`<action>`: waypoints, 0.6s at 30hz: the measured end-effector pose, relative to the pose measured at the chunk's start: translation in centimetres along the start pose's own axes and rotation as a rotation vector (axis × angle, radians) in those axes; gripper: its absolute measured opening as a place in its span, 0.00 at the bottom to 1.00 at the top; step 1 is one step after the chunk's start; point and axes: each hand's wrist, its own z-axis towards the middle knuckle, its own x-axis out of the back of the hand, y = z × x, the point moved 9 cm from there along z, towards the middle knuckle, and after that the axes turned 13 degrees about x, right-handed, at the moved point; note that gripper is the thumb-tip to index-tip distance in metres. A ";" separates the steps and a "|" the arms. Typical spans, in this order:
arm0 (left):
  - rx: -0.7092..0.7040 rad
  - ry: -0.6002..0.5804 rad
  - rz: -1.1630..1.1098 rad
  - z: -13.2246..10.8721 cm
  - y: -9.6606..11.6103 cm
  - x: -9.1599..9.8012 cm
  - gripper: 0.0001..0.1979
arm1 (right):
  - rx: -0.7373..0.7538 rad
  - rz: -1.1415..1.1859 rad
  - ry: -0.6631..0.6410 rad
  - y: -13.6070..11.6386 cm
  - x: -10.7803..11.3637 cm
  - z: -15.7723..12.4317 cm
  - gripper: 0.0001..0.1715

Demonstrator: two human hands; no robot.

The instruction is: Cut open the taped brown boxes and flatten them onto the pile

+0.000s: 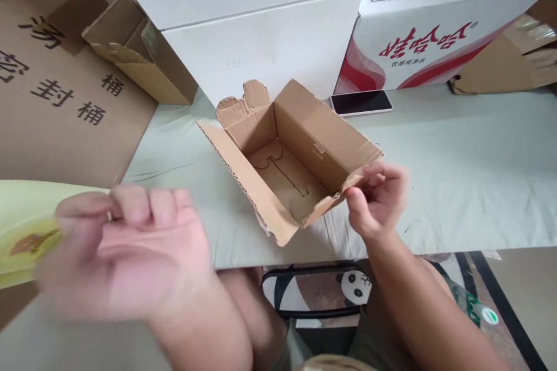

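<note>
A small brown cardboard box [287,156] lies open on its side on a pale green table cover [456,174], its flaps spread and its inside empty. My right hand [376,200] pinches the box's near right corner flap between thumb and fingers. My left hand [126,249] is blurred by motion at the lower left, palm up with fingers curled, and it grips the edge of a yellow-green sheet or bag [21,226] with a brown print.
Large white cartons [270,35] and a red-and-white printed carton [426,29] stand behind the box. A dark phone [361,102] lies flat near them. Brown cartons [56,93] crowd the left side. A panda-print seat [331,290] shows below the table edge.
</note>
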 end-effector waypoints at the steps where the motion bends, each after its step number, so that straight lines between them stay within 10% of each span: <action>1: -0.093 0.117 -0.055 0.9 -0.3 1.0 0.06 | 0.009 0.034 0.017 -0.1 0.1 0.2 0.14; 3: -0.008 0.322 -0.107 2.3 -3.6 2.2 0.08 | 0.020 0.078 0.040 -0.3 0.3 0.5 0.15; 8: 0.281 -0.066 0.048 3.4 -9.7 -1.9 0.25 | 0.004 0.071 0.040 -0.3 0.2 0.4 0.18; 18: 0.002 -0.156 0.209 3.0 -7.6 -2.2 0.20 | -0.119 -0.205 0.055 1.8 1.4 -0.2 0.25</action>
